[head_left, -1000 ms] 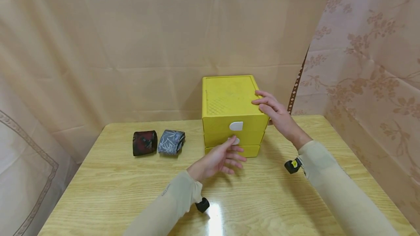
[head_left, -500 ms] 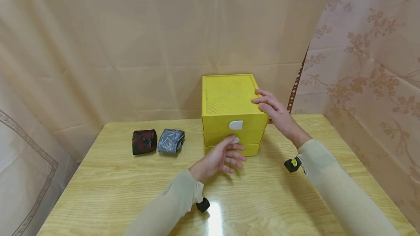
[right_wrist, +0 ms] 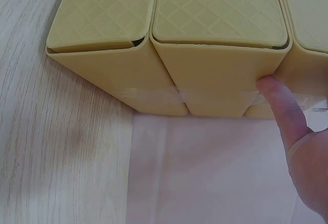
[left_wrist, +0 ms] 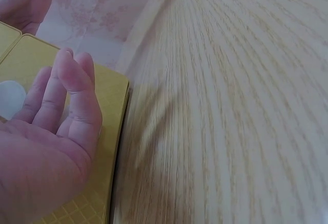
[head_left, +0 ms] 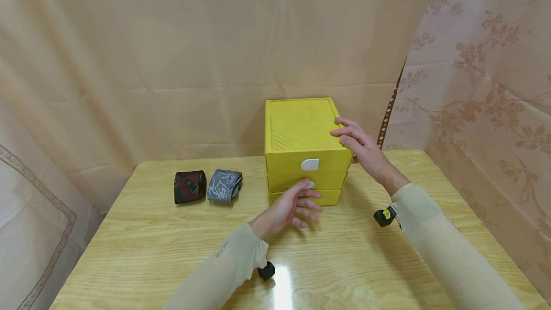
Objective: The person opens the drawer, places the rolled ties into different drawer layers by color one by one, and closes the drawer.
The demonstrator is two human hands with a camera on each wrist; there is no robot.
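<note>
A yellow drawer unit [head_left: 305,126] with three stacked drawers stands at the back of the table, white pulls on its front. My left hand [head_left: 288,207] is in front of the lower drawers, palm inward and fingers loosely spread. Its thumb overlaps the white pull [head_left: 309,185] of the middle drawer in the head view. In the left wrist view the bent fingers [left_wrist: 82,96] are close before the drawer fronts. My right hand [head_left: 363,149] rests on the unit's top right edge. One of its fingers [right_wrist: 282,103] touches the side wall in the right wrist view.
Left of the unit lie a rolled dark red patterned cloth [head_left: 189,187] and a rolled grey leaf-patterned cloth [head_left: 225,186], both like neckties. The wooden table [head_left: 344,262] meets a beige curtain [head_left: 193,61] behind and a floral curtain [head_left: 486,71] at right.
</note>
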